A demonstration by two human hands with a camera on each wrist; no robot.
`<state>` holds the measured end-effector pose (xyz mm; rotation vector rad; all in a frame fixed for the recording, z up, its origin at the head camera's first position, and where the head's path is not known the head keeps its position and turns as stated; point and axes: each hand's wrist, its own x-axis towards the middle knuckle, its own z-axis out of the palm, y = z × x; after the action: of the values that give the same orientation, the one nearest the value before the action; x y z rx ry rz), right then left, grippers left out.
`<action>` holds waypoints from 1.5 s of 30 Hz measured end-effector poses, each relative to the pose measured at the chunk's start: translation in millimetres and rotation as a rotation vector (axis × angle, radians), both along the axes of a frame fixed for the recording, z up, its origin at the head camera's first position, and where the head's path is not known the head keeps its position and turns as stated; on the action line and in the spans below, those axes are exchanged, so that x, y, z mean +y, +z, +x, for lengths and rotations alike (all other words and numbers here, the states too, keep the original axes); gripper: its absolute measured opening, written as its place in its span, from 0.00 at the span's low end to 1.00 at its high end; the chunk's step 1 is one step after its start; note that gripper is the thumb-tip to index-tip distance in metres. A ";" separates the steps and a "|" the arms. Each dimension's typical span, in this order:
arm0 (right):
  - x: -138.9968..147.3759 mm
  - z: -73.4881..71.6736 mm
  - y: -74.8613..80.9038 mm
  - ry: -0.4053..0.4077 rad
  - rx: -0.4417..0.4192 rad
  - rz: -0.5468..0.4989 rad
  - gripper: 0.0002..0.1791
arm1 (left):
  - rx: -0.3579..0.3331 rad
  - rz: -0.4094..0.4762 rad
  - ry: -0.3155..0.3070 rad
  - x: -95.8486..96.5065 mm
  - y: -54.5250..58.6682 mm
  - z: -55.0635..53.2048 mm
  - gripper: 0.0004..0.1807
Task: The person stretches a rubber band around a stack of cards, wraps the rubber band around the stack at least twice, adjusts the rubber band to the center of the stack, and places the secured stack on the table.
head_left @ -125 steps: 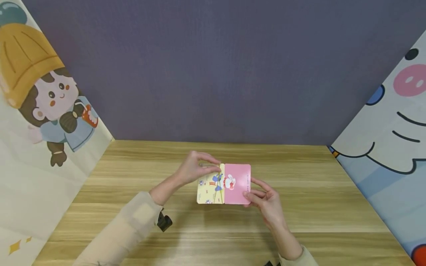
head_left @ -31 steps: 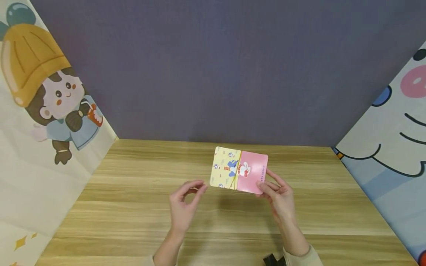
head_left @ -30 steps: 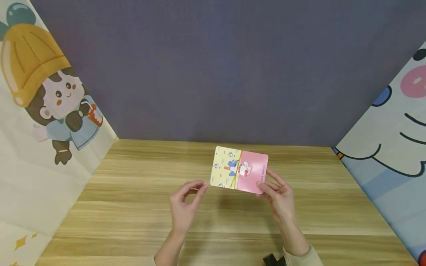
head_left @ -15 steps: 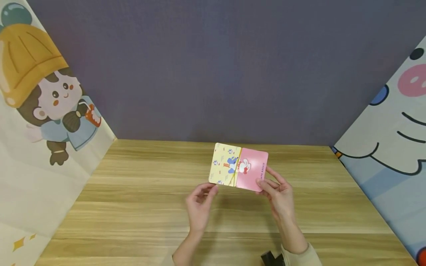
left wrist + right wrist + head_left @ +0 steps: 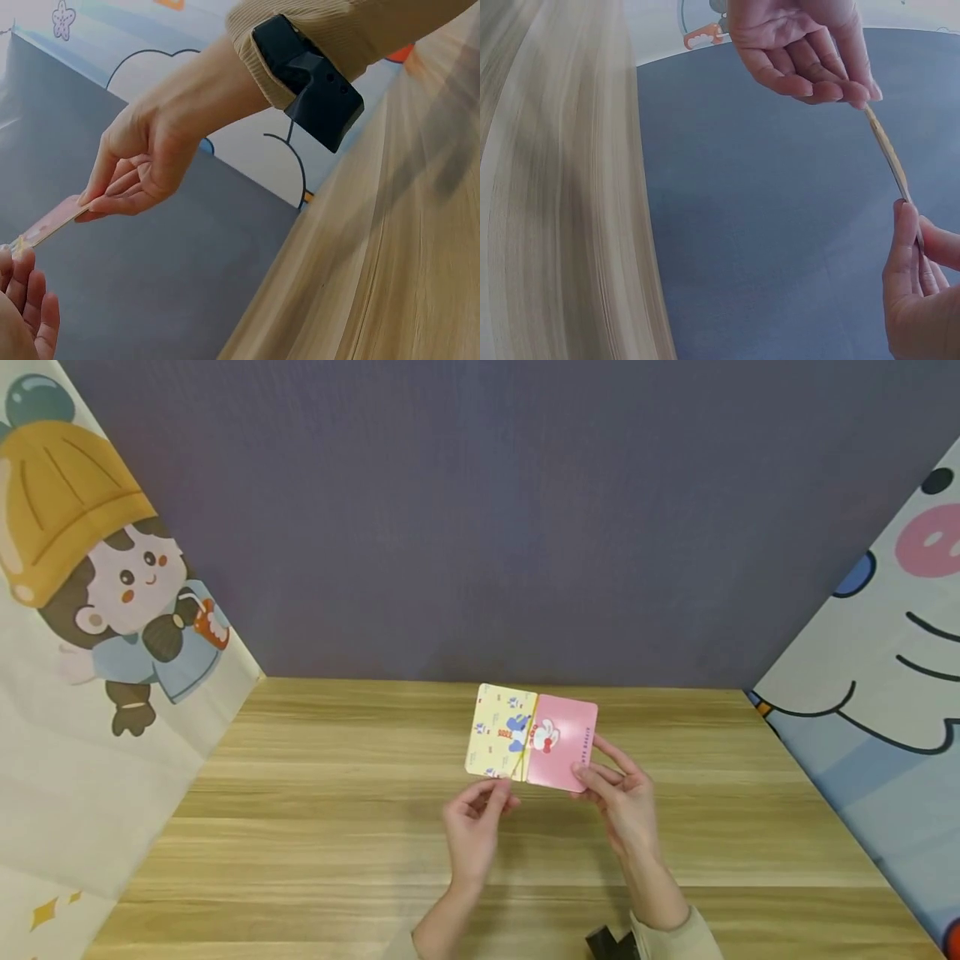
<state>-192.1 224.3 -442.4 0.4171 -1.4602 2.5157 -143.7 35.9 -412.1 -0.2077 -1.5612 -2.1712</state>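
A thin booklet point(image 5: 562, 756), yellow with small blue figures on its left half and pink with a white rabbit on its right, is held tilted above the table. A thin yellow rubber band point(image 5: 533, 727) runs along its middle, one strand slanting to the lower edge. My right hand point(image 5: 628, 810) grips the pink half at its lower right corner, thumb on the front face. My left hand point(image 5: 471, 835) pinches with thumb and forefinger at the lower edge, where the slanting strand ends. In the right wrist view the left fingertips meet the booklet's thin edge point(image 5: 889, 150).
The wooden table point(image 5: 315, 827) lies under both hands. A dark grey panel point(image 5: 480, 527) stands at its back, with cartoon-printed panels on the left point(image 5: 60, 793) and right point(image 5: 862, 652). A black wrist camera point(image 5: 613, 943) shows by the right sleeve.
My left hand has left the top of the band, come down below the booklet and moved right along its lower edge to the strand. The right hand has kept its grip, with the booklet now tilted.
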 end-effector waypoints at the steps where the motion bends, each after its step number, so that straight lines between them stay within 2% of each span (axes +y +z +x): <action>1: -2.7 2.8 5.5 -0.002 -0.001 0.000 0.27 | -0.011 0.003 0.007 0.9 0.3 -0.1 0.09; 3: -11.1 11.5 22.2 -0.032 -0.026 0.013 0.26 | -0.037 0.016 0.013 2.5 0.6 -0.3 0.09; 5: -15.7 15.8 29.6 -0.051 -0.039 0.026 0.26 | -0.052 0.033 0.019 4.1 0.4 -0.5 0.10; 6: -15.2 14.2 27.1 -0.055 -0.039 0.034 0.27 | -0.054 0.040 0.021 4.9 0.2 -0.5 0.11; 7: -13.5 11.5 21.4 -0.058 -0.044 0.041 0.27 | -0.049 0.049 0.018 5.7 -0.2 -0.6 0.11; 8: -9.3 5.1 9.2 -0.051 -0.044 0.047 0.28 | -0.040 0.052 0.014 6.5 -0.4 -0.5 0.11; 11: 5.7 -16.5 -33.9 -0.040 -0.054 0.084 0.29 | -0.020 0.053 -0.007 9.1 -1.0 0.3 0.12; 13: 13.4 -28.8 -58.9 -0.027 -0.066 0.070 0.29 | -0.020 0.051 -0.026 10.1 -1.7 1.0 0.12; 16: 16.3 -35.1 -73.1 -0.053 -0.109 0.056 0.31 | -0.044 0.051 -0.037 9.5 -2.3 2.0 0.11; 20: 15.7 -34.8 -73.3 -0.078 -0.136 0.065 0.31 | -0.060 0.059 -0.018 6.2 -2.8 2.2 0.11; 24: 14.1 -32.5 -68.8 -0.084 -0.131 0.081 0.31 | -0.036 0.069 0.018 4.9 -2.9 1.8 0.11; 28: 10.4 -31.2 -68.5 -0.083 -0.131 0.085 0.31 | -0.024 0.057 0.016 7.3 -2.9 2.8 0.10; 33: 6.0 -32.0 -73.6 -0.074 -0.143 0.087 0.31 | -0.071 0.041 0.005 10.1 -2.0 4.8 0.09; 37: 6.3 -33.1 -75.4 -0.084 -0.147 0.098 0.31 | -0.129 0.028 -0.019 7.8 9.8 9.0 0.07; 40: 6.6 -33.0 -74.7 -0.082 -0.148 0.101 0.31 | -0.147 0.029 -0.047 6.3 8.5 8.7 0.07; 44: 8.0 -32.7 -73.0 -0.070 -0.145 0.093 0.31 | -0.142 0.036 -0.066 4.4 -4.2 4.1 0.10; 45: 8.6 -33.0 -72.6 -0.068 -0.147 0.089 0.31 | -0.141 0.033 -0.069 3.3 -4.4 4.0 0.10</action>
<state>-225.1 232.9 -515.0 0.1963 -1.6153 2.4805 -139.7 39.3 -416.5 -0.1014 -1.6143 -2.3080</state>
